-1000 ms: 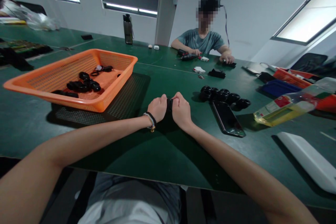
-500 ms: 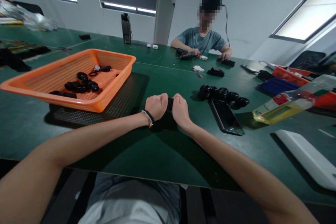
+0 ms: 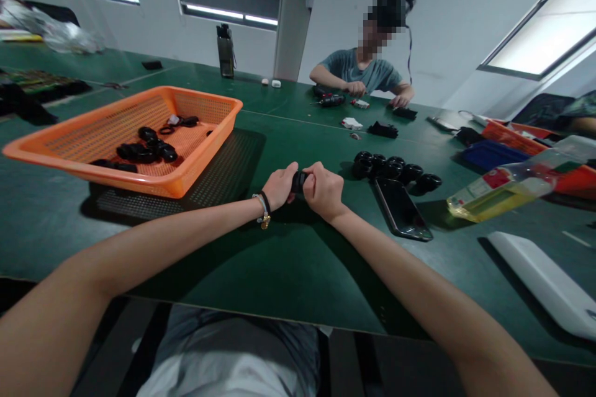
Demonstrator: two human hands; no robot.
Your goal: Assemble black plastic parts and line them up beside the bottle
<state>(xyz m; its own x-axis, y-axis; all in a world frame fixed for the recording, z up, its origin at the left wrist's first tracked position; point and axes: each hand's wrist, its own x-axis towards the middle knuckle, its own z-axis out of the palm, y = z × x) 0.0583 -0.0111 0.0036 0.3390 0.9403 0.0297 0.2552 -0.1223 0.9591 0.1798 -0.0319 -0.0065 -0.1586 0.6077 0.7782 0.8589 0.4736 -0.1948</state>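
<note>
Between my two hands is a small black round part (image 3: 298,182), mostly covered by fingers, so its exact kind does not show. My left hand (image 3: 278,187) is closed on its left side, a bracelet at the wrist. From the right, my right hand (image 3: 325,191) wraps round the same part with curled fingers. Both hands are just above the green table (image 3: 279,260). To the right lies a cluster of shiny black round parts (image 3: 393,167), several in number, touching the top of a dark phone (image 3: 403,208).
An orange basket (image 3: 212,136) holding black parts stands at left. On the right are a tilted bottle of yellow liquid (image 3: 507,189), a white oblong case (image 3: 540,279) and a blue tray (image 3: 493,154). Across the table sits a person (image 3: 367,68) near a power drill (image 3: 331,100).
My right hand has turned and its fingers have curled differently over the black part; my left hand has rotated slightly, exposing more of it. The person opposite has moved a hand off the drill.
</note>
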